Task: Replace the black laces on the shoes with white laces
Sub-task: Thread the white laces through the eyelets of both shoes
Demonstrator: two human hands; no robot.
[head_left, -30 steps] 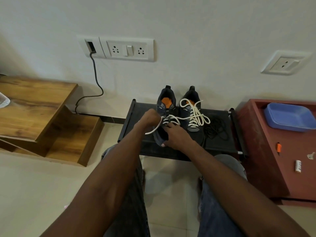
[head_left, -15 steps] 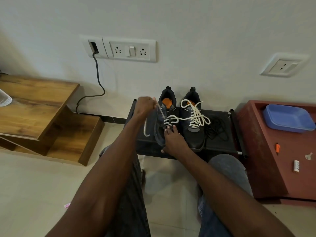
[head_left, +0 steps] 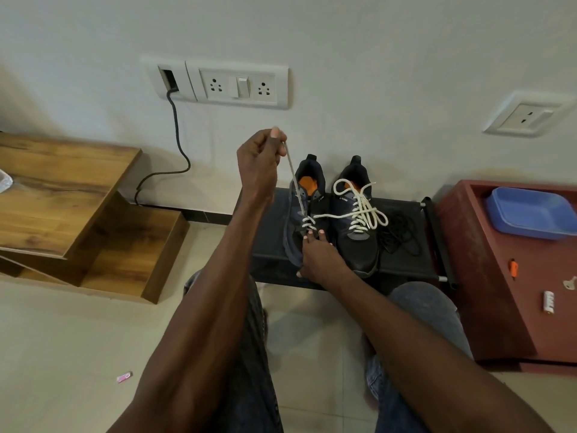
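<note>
Two dark shoes with orange insoles stand side by side on a low black rack (head_left: 271, 242). The right shoe (head_left: 356, 232) is fully laced in white, its loops lying loose on top. The left shoe (head_left: 296, 214) has a white lace (head_left: 307, 222) through its lower eyelets only. My left hand (head_left: 259, 164) is raised above that shoe and pinches one end of the white lace, drawn taut and slanting up. My right hand (head_left: 318, 257) presses down on the left shoe's toe, fingers straight. The other lace end runs right across the laced shoe. Black laces (head_left: 401, 235) lie in a heap beside it.
A red cabinet (head_left: 499, 276) at the right carries a blue tray (head_left: 530, 214), a key and small items. Wooden shelves (head_left: 78, 207) stand at the left. A black cable (head_left: 175, 145) hangs from the wall socket. My knees are below the rack.
My left hand has risen from the shoe up and away, pulling the white lace through the eyelet until it is taut. My right hand has stayed on the toe.
</note>
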